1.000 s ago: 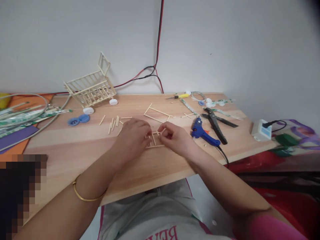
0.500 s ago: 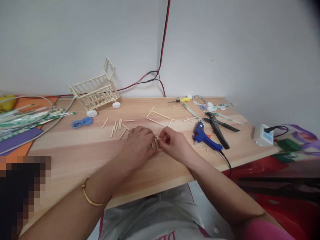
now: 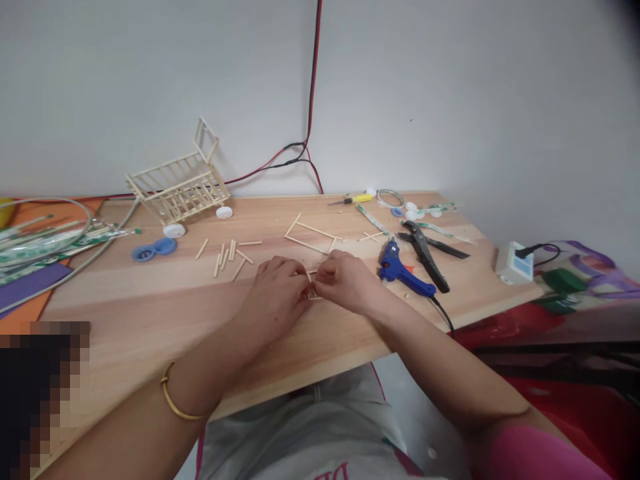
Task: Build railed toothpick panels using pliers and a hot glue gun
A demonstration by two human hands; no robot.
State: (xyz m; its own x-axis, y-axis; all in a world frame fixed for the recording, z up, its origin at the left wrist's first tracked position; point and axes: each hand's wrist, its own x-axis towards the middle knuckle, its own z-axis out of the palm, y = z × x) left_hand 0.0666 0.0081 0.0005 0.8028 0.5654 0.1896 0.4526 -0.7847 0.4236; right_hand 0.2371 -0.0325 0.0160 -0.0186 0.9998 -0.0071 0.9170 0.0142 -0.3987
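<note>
Between my hands lies a small frame of thin wooden sticks [image 3: 313,297], mostly covered by my fingers. My left hand [image 3: 277,293] curls over its left side and grips it against the table. At its right side, my right hand [image 3: 345,283] is closed in a pinch, close against the left fingertips; whatever it pinches is hidden. Just beyond my hands is a larger rectangular stick frame [image 3: 316,229]. Several loose short sticks [image 3: 225,257] lie to the left of my left hand. A blue glue gun [image 3: 406,270] rests to the right of my right hand.
A stick-built cart [image 3: 180,190] with white cap wheels stands at the back left, near blue bottle caps [image 3: 164,247]. Black-handled cutters [image 3: 427,257], a yellow screwdriver [image 3: 357,199] and a white power socket box [image 3: 515,263] are on the right. Bagged sticks [image 3: 50,240] lie far left.
My right hand has moved in closer to my left fingertips, covering more of the small frame. The view has turned slightly right, so the table's things appear farther left.
</note>
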